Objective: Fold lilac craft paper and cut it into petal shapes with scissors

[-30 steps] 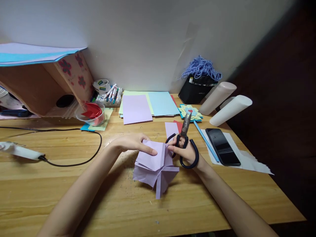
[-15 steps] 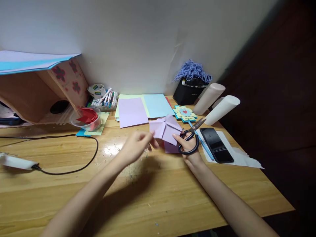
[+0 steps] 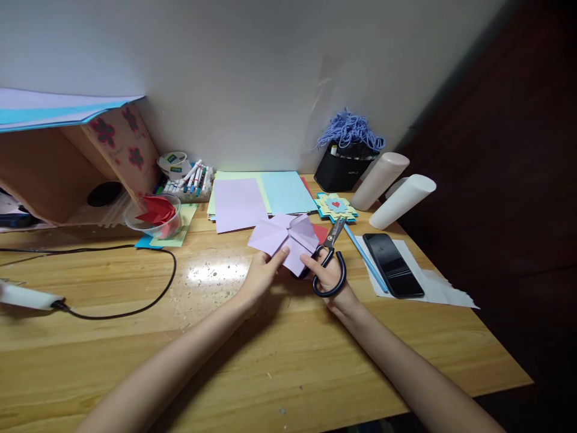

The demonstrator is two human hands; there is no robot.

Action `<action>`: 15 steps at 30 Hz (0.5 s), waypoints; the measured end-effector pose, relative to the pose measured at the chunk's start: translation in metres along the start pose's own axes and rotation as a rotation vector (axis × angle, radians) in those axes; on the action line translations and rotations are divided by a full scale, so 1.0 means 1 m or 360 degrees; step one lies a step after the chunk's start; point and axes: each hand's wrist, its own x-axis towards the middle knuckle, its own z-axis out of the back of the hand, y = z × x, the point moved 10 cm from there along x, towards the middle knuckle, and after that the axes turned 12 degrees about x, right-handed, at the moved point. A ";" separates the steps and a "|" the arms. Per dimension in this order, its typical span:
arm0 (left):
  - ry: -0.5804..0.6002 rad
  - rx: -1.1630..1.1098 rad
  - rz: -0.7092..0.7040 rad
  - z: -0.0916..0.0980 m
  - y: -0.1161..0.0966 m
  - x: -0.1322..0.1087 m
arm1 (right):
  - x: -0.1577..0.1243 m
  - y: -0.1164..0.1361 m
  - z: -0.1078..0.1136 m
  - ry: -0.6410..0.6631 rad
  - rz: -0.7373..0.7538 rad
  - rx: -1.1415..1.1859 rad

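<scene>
A creased light purple paper [image 3: 288, 237] with flaps spread out is held up between my two hands over the table. My left hand [image 3: 262, 275] pinches its lower left edge, thumb on top. At the lower right edge, my right hand [image 3: 331, 276] grips the same paper with thumb and fingers. Black-handled scissors [image 3: 332, 246] also hang on my right hand, their blades pointing up and away. Part of a red paper [image 3: 320, 233] shows behind the purple one.
Coloured sheets [image 3: 241, 204] lie at the back, beside a layered paper flower [image 3: 336, 206]. A phone [image 3: 393, 264] and blue pen [image 3: 366, 257] are right. Two white bottles [image 3: 402, 201] lean near a black holder [image 3: 345, 168]. Left are a bowl [image 3: 153, 216], markers [image 3: 193, 180] and a cardboard box [image 3: 121, 144].
The purple paper has moved left and turned, opening out wider. My left hand has come to its lower edge. The scissors have shifted left and point more upward.
</scene>
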 end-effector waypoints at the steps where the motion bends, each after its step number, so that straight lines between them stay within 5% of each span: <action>1: -0.0068 0.0045 -0.0017 0.008 -0.005 0.001 | 0.001 -0.004 0.001 0.0023 -0.0064 -0.0003; 5: -0.0400 0.0328 -0.0256 0.053 -0.036 0.006 | -0.002 -0.006 -0.006 0.0306 -0.0245 -0.0325; 8: -0.0550 0.0416 -0.0446 0.078 -0.059 0.007 | -0.014 0.012 -0.017 0.0535 -0.0021 -0.1117; 11: -0.0606 0.0478 -0.0504 0.090 -0.069 0.004 | -0.021 0.016 -0.018 0.0503 0.0065 -0.1873; 15: -0.0601 0.0584 -0.0494 0.087 -0.070 0.001 | -0.020 0.010 -0.017 0.0436 0.0067 -0.2300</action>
